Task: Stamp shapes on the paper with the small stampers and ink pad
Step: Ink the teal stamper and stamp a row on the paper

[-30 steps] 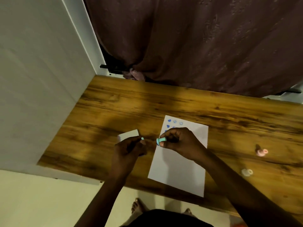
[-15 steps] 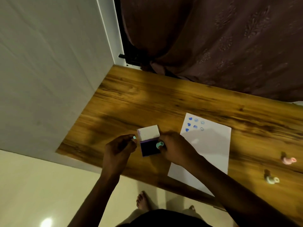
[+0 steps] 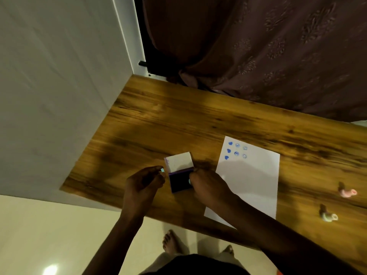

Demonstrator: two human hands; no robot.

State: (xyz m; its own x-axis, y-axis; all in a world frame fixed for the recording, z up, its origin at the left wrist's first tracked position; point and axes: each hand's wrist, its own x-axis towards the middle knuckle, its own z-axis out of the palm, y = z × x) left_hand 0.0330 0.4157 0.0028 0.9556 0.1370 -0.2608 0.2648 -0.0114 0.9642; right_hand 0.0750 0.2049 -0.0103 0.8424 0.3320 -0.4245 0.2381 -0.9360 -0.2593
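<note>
An open ink pad (image 3: 181, 182) lies on the wooden table (image 3: 178, 124), its white lid (image 3: 178, 161) flipped back and its dark pad facing up. My right hand (image 3: 208, 187) holds a small teal stamper (image 3: 189, 181) against the pad's right edge. My left hand (image 3: 143, 183) pinches a small teal piece (image 3: 162, 170), perhaps the stamper's cap, just left of the pad. To the right lies a white sheet of paper (image 3: 250, 181) with several blue stamped shapes (image 3: 236, 150) near its far left corner.
A pink stamper (image 3: 347, 192) and a pale stamper (image 3: 328, 216) lie on the table right of the paper. A white wall panel (image 3: 59, 96) borders the table's left end. A dark curtain (image 3: 258, 46) hangs behind. Bare feet (image 3: 170, 243) stand below the near edge.
My right hand moved the teal stamper from over the paper left onto the ink pad. The pad has come into sight from behind my left hand. The view shifted left.
</note>
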